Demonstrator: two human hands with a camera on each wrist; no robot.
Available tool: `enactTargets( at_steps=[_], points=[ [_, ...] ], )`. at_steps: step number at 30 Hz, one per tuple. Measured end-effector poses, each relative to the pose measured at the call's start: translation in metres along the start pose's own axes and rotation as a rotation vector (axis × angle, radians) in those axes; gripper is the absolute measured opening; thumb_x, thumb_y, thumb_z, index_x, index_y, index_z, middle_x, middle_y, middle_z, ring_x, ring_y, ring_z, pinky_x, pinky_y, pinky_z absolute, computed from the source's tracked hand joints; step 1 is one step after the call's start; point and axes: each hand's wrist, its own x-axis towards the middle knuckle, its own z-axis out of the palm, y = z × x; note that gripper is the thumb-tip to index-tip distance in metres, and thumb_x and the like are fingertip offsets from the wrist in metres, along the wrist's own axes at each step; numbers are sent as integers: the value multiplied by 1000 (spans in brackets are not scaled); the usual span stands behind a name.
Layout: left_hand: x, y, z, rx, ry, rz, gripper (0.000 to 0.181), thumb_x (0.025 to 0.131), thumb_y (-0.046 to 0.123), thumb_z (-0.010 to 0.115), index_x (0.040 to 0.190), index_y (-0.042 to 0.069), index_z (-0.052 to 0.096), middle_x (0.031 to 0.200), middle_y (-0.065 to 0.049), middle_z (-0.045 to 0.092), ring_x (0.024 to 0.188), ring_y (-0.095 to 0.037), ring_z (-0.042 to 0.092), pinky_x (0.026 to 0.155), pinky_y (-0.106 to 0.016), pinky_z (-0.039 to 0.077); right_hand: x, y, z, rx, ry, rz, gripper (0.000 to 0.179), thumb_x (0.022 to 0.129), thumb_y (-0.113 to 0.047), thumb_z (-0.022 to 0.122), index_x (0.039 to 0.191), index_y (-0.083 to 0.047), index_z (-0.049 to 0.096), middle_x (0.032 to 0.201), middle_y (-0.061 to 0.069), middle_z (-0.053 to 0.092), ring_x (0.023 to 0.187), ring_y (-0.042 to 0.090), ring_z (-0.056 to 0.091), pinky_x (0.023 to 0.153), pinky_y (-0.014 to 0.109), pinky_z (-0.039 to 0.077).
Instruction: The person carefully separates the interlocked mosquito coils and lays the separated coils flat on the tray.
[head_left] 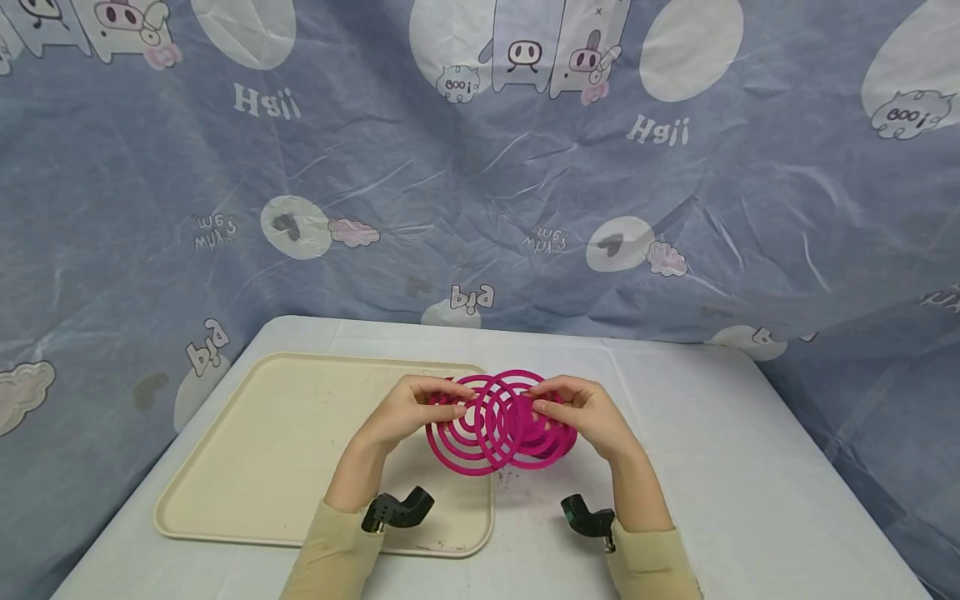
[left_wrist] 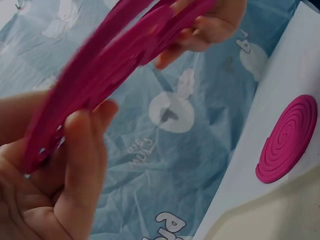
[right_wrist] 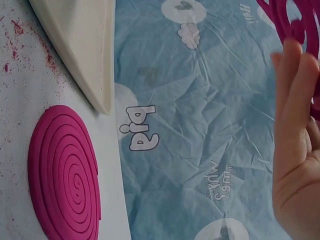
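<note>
Two pink mosquito coils overlap in the air in the head view, their spiral rings spread with gaps between them. My left hand (head_left: pixel 405 410) pinches the left coil (head_left: pixel 476 472) between thumb and fingers. On the other side, my right hand (head_left: pixel 588 414) pinches the right coil (head_left: pixel 531 465) near its inner rings. Seen edge-on in the left wrist view, the held coils (left_wrist: pixel 80 80) slant up from the left hand toward the right. A flat, tightly wound stack of pink mosquito coil (right_wrist: pixel 65 175) lies on the table below, mostly hidden in the head view.
A cream tray (head_left: pixel 247 450) takes up the left of the white table (head_left: pixel 735 467), its right edge under the hands. Reddish crumbs (right_wrist: pixel 50 62) are scattered beside the tray. A blue-grey printed cloth (head_left: pixel 450 183) hangs behind the table.
</note>
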Motion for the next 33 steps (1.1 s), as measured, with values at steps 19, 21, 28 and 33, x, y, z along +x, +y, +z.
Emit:
enactTargets(
  at_steps=[19, 21, 28, 33],
  points=[
    [4, 3, 8, -57, 158, -47, 33, 82, 4, 70, 115, -2, 65, 116, -16, 63, 88, -12, 62, 71, -24, 54, 3, -1, 10, -23, 191, -65, 30, 85, 0, 66, 112, 13, 61, 81, 1, 69, 61, 11, 58, 55, 22, 51],
    [5, 4, 11, -97, 220, -56, 33, 81, 3, 71, 114, -2, 66, 111, -13, 65, 87, -12, 62, 72, -23, 53, 4, -2, 13, 5, 250, -87, 30, 85, 1, 66, 112, 14, 61, 84, 0, 70, 62, 11, 59, 55, 21, 51],
    [10, 3, 25, -230, 412, -1, 32, 81, -1, 70, 113, -4, 65, 107, -11, 68, 85, -12, 65, 76, -24, 54, 10, 0, 24, 103, 471, -191, 28, 83, 7, 65, 109, 16, 61, 92, -4, 71, 61, 9, 61, 56, 19, 52],
    [13, 2, 35, -295, 535, 69, 32, 82, 0, 69, 114, -4, 65, 102, -8, 69, 87, -13, 66, 79, -27, 53, 13, 0, 32, 207, 582, -271, 27, 82, 8, 66, 108, 17, 61, 92, 0, 71, 64, 10, 63, 58, 19, 53]
  ],
)
